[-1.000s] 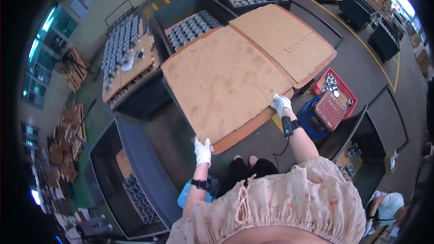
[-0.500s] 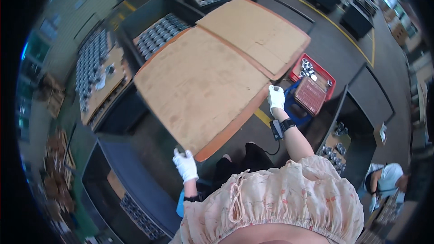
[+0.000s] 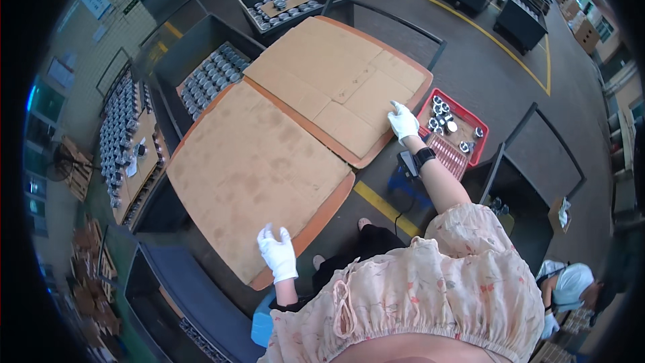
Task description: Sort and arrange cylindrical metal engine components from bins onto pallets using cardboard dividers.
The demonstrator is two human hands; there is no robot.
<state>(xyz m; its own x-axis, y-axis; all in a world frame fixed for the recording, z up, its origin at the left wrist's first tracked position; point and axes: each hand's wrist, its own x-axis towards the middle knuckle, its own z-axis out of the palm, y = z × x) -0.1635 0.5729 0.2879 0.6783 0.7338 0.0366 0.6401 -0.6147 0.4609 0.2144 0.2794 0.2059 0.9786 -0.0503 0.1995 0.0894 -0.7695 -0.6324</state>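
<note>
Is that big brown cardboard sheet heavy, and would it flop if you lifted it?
Probably light for its size: the cardboard sheet looks thin at its edge. It likely sags or bends some, since it is very wide and the left hand is only at one corner. The right hand rests on the second sheet, whose creases suggest it folds easily.

Head camera, looking steeply down from above the person's own shoulders.

The one wide fisheye view sits high over the cardboard sheets [image 3: 282, 141] and the grey floor [image 3: 484, 74], with both hands [image 3: 279, 253] within arm's reach below it. Straight edges bow toward the dark rim. The person's blouse [image 3: 416, 296] fills the lower edge, forearms entering from there.
</note>
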